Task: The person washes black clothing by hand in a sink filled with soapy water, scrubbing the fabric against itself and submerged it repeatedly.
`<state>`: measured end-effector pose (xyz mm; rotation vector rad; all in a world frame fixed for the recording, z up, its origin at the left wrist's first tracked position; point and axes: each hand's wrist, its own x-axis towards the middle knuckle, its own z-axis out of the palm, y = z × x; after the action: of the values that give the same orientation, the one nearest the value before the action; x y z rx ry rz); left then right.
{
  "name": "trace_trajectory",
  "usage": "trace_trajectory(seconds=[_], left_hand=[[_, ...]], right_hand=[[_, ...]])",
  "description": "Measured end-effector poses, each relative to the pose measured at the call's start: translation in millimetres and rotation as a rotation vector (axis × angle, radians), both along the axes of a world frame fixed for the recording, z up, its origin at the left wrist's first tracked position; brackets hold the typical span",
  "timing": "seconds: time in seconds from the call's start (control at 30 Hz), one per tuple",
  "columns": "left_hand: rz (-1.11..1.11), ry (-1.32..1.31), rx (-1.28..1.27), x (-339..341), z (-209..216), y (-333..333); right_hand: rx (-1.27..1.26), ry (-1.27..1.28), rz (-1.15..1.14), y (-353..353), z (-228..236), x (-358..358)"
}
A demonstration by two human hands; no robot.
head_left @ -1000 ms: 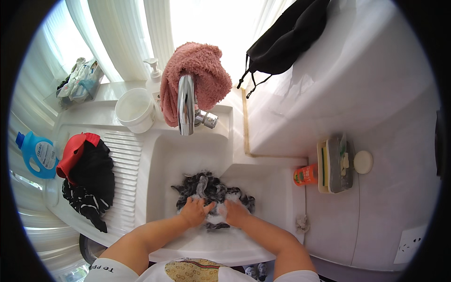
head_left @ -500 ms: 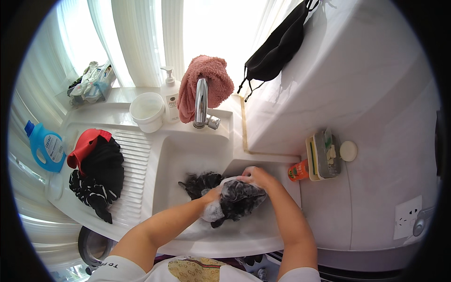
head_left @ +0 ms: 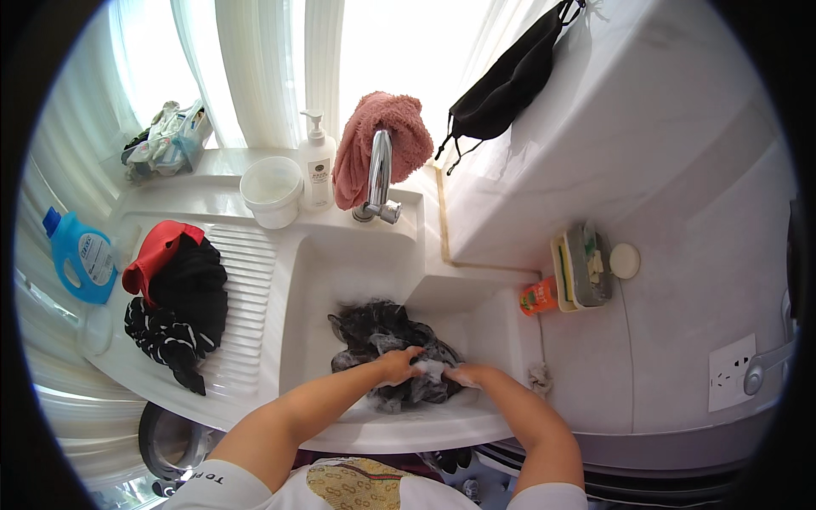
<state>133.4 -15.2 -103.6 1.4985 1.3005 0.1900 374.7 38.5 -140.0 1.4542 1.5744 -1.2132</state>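
Soapy dark cloth, a wet black garment (head_left: pixel 374 321), lies bunched low in the white sink (head_left: pixel 353 259), with suds on and around it. My left hand (head_left: pixel 397 366) is closed on its near part, fingers curled into the folds. Just to the right, my right hand (head_left: pixel 464 375) grips the same cloth, its fingertips partly hidden by white foam (head_left: pixel 432 369) between the hands. Above the basin's far side stands a chrome faucet (head_left: pixel 380 170) with a pink towel (head_left: pixel 399 127) draped over it.
On the ribbed washboard lie black clothes (head_left: pixel 191 289) and a red piece (head_left: pixel 161 255). A blue detergent bottle (head_left: pixel 81 259) stands far left. Behind are a white tub (head_left: pixel 272 194) and a pump bottle (head_left: pixel 317 174). An orange bottle (head_left: pixel 538 297) stands right; a black mask (head_left: pixel 501 89) hangs above.
Both hands have moved down and nearer to me. The garment, bundled up between them before, now spreads lower in the basin. A small crumpled item shows at the sink's right edge.
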Motion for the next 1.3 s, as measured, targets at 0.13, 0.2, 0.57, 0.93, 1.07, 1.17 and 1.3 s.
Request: trace_trajectory(seconds=[0.13, 0.2, 0.57, 0.93, 1.07, 1.17, 1.3], left_hand=[[0.085, -0.040, -0.147, -42.3, 17.9, -21.5], [0.355, -0.295, -0.394, -78.7, 52.1, -21.8], [0.911, -1.229, -0.770, -125.9, 105.2, -15.4], [0.275, 0.602, 0.164, -60.5, 33.1, -38.7], [0.349, 0.690, 0.309, -59.1, 7.2, -14.5], [0.411, 0.716, 0.410, -68.1, -26.9, -0.9], [0.484, 0.681, 0.196, -82.0, -50.5, 33.1]], right_hand=[[-0.109, 0.067, -0.081, -20.9, -17.5, -39.6], [-0.169, 0.251, -0.328, -24.8, 28.4, -75.6], [0.715, 0.470, -0.272, 3.7, 233.0, -150.5], [0.702, 0.506, 0.424, -33.8, 25.2, -145.4], [0.754, 0.528, 0.556, -6.1, -47.8, -139.6], [0.735, 0.527, 0.516, 4.2, -61.2, -140.7], [0.828, 0.528, 0.514, 20.7, -20.3, -157.2]])
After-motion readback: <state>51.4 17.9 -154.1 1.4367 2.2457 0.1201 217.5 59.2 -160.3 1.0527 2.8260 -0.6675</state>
